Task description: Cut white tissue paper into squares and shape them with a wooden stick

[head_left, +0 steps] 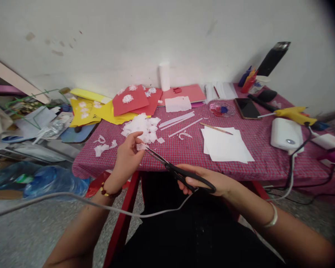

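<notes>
Between the thumb and fingers of my left hand (128, 154) is a small piece of white paper (141, 147). My right hand (203, 178) grips a pair of black-handled scissors (181, 172), its fingers in the loops. The blades point left, and their tips meet the edge of the paper piece. Just beyond my left hand lies a heap of white paper pieces (141, 124). Paper scraps (102, 149) lie on the cloth to the left of that hand. Long paper strips (177, 121) rest to the right of the heap.
White sheets (226, 145) with a pencil (216, 128) lie right of centre on the checked tablecloth (181, 149). Red cards (131, 100) bearing white paper flowers stand behind. A phone (247, 108), a yellow glue gun (294, 113) and a white box (286, 134) are at right. A cable (123, 213) crosses in front.
</notes>
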{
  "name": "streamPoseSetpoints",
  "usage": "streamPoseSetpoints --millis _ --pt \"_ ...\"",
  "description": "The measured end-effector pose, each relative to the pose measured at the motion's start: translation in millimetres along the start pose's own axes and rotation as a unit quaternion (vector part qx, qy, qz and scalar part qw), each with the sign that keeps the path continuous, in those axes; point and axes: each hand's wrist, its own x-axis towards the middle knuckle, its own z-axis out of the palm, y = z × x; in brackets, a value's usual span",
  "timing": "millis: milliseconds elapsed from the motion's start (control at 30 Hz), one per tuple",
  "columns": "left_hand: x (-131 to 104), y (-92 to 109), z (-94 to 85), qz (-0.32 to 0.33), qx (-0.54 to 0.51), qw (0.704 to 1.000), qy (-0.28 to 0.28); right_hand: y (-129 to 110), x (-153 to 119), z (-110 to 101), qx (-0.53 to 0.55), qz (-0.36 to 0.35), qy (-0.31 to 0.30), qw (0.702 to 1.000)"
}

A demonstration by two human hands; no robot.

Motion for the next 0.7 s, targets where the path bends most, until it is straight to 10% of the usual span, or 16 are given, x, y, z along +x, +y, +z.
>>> streamPoseSetpoints --millis 433,700 --pt "-11.3 3.0 5.2 0.026 0.017 0.998 -0.048 -3.8 -0.3 1.6 -0.005 -0.015 -0.009 1.0" --pt "-18.2 3.2 20.9 -0.128 -0.359 0.923 -0.058 11.7 5.7 -1.8 0.117 -0.06 -0.01 0.991"
